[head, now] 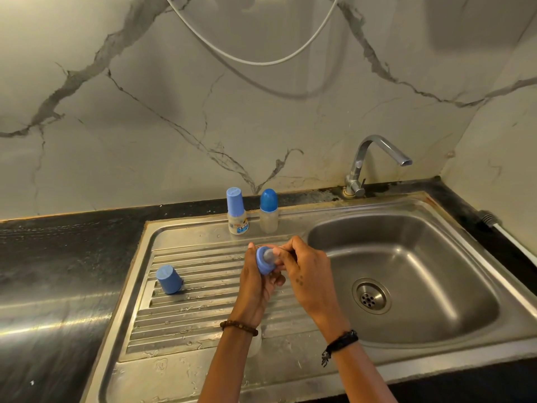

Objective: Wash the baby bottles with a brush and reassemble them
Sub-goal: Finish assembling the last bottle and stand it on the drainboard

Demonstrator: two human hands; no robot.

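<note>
Over the ribbed drainboard (191,303) my left hand (258,282) grips a blue screw ring with its teat (265,259). My right hand (302,267) pinches the teat's tip from the right. A blue cap (169,279) lies on its side at the drainboard's left. Two assembled baby bottles stand at the back rim: one with a tall light-blue cap (236,212) and one with a rounded dark-blue cap (268,212). A clear bottle body (255,343) shows partly under my left wrist. No brush is in view.
The steel sink basin (406,274) with its drain (370,296) lies to the right, under a chrome tap (374,161) that is not running. Black countertop (64,257) runs to the left. A white hose (255,61) hangs on the marble wall.
</note>
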